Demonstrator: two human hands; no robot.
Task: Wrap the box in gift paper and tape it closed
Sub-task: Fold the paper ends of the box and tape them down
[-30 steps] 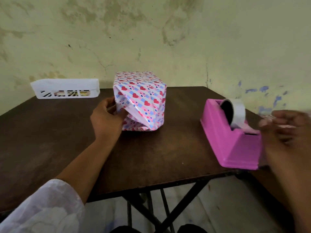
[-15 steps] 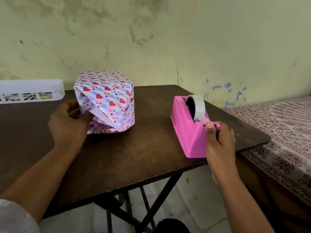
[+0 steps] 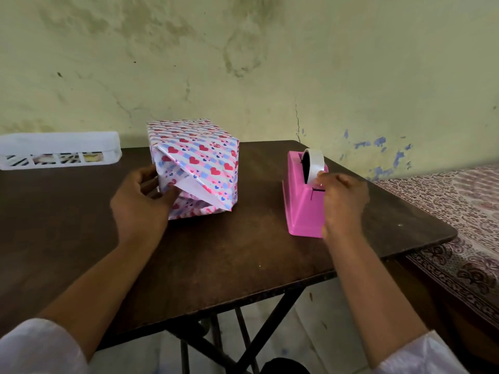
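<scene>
My left hand (image 3: 140, 203) is on the near left side of the box (image 3: 195, 168), fingers (image 3: 147, 175) curled round the folded flap of heart-print gift paper (image 3: 199, 160) and thumb pressing that flap against the side. The box sits on the dark table (image 3: 229, 260), left of middle, its near end folded into a loose triangular flap with the white underside showing. My right hand (image 3: 343, 203) is over at the pink tape dispenser (image 3: 305, 203), which stands on the table to the right of the box, well apart from it. My fingertips (image 3: 321, 177) are pinched together at the tape roll (image 3: 313, 163), right where the strip leaves it. A white basket (image 3: 59, 149) sits at the far left edge by the wall, and a patterned bed (image 3: 464, 211) lies just beside the table on the right.
</scene>
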